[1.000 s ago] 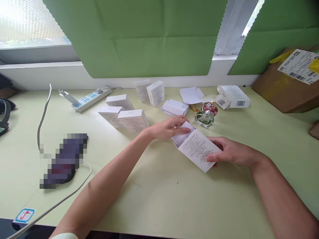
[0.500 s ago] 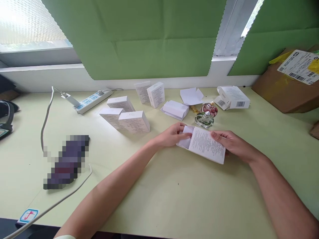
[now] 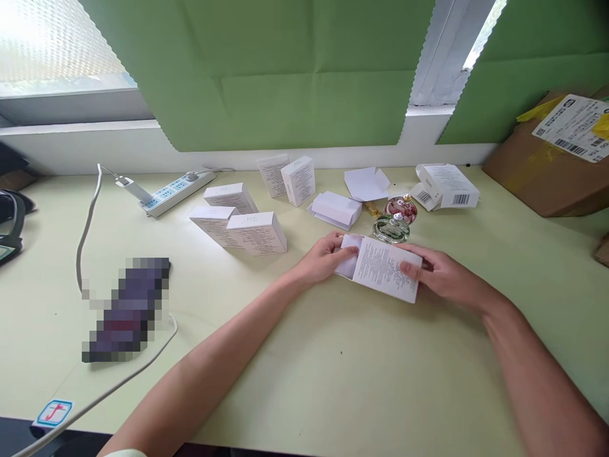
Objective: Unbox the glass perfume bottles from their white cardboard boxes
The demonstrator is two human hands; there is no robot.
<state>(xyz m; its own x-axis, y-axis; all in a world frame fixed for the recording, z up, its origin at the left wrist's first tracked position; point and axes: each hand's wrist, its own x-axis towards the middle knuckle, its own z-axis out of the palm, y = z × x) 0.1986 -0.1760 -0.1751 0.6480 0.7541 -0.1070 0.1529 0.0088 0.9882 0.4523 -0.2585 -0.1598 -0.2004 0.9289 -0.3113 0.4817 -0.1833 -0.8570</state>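
A small white printed box (image 3: 386, 270) is held level just above the table between my hands. My right hand (image 3: 440, 274) grips its right end, thumb on the printed face and fingers underneath. From its left end sticks out a plain white card insert (image 3: 349, 252). My left hand (image 3: 328, 257) is closed on this insert, thumb on top and the other fingers behind. Just beyond the box stand a green glass perfume bottle (image 3: 391, 228) and a pinkish-red one (image 3: 400, 208). What else the box holds is hidden.
Plain white folded card (image 3: 335, 209) and an open printed box (image 3: 447, 186) lie behind the bottles. Several printed boxes (image 3: 257, 233) stand left of centre. A power strip (image 3: 176, 193), a cable, a blurred dark object (image 3: 126, 311) and a brown carton (image 3: 537, 171) are around.
Both hands have moved the box slightly left and toward the back. My right thumb sits a little lower on the printed face. My left hand keeps its hold at the left end.
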